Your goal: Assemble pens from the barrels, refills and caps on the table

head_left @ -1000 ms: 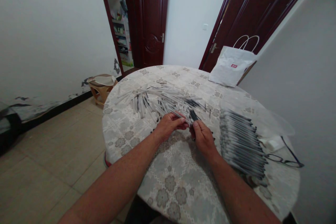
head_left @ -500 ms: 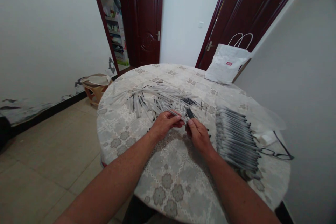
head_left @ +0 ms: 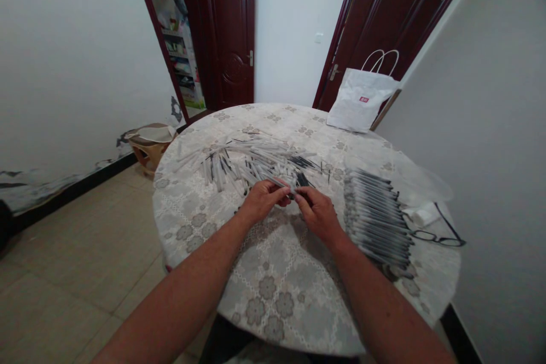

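In the middle of the table, my left hand (head_left: 265, 201) is closed round a thin whitish tube (head_left: 278, 181) that looks like a pen barrel. The fingertips of my right hand (head_left: 316, 208) pinch together at the tube's right end, close to my left fingers. Any small part between them is too small to make out. Just beyond my right hand are short black sticks (head_left: 302, 180). Behind both hands spreads a loose pile of translucent tubes (head_left: 260, 151), with more black sticks (head_left: 302, 162) among them. Right of my right hand lies a neat row of dark-filled tubes (head_left: 377, 219).
A patterned cloth covers the round table (head_left: 273, 290). Black-framed glasses (head_left: 435, 238) and a white roll (head_left: 423, 215) lie at the right, near a clear plastic sheet (head_left: 420, 179). A white paper bag (head_left: 362, 99) stands at the back right. A stool (head_left: 150, 151) is beyond the left edge.
My right hand has brought its fingertips up to the tube's end and turned a little. The whole view has shifted slightly as my head moved.
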A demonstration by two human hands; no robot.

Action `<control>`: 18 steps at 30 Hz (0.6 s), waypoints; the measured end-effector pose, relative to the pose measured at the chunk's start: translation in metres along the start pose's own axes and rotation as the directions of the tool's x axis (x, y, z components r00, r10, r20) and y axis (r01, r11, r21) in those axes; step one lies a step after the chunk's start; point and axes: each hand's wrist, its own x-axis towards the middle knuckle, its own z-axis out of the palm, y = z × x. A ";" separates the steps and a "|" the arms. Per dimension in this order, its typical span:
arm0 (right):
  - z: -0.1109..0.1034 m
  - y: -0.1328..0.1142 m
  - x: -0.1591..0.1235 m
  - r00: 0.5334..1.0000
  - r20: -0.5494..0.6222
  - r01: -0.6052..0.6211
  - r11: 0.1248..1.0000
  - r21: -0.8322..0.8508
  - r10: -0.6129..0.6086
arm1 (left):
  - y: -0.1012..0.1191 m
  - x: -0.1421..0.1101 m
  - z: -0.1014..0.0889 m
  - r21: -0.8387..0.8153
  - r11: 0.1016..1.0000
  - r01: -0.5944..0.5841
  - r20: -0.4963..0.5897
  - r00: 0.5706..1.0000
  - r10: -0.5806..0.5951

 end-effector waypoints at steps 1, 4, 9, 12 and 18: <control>-0.002 0.000 0.001 1.000 -0.017 0.021 0.999 -0.031 -0.021 | 0.001 0.000 0.000 0.035 0.999 -0.004 0.001 1.000 0.004; -0.006 0.002 0.002 0.983 -0.185 -0.039 0.996 -0.082 0.024 | 0.004 0.003 0.000 0.113 0.994 -0.005 -0.042 0.999 0.010; -0.012 0.011 0.005 0.912 -0.389 -0.161 0.985 -0.053 0.128 | 0.004 0.009 0.000 0.379 0.925 -0.040 -0.056 0.996 0.066; -0.013 0.014 0.006 0.900 -0.415 -0.159 0.987 -0.036 0.130 | 0.003 0.013 0.008 0.560 0.820 -0.121 0.017 0.991 0.135; -0.016 0.018 0.008 0.881 -0.458 -0.145 0.989 -0.025 0.118 | -0.002 0.019 0.030 0.808 0.563 -0.173 0.108 0.983 0.148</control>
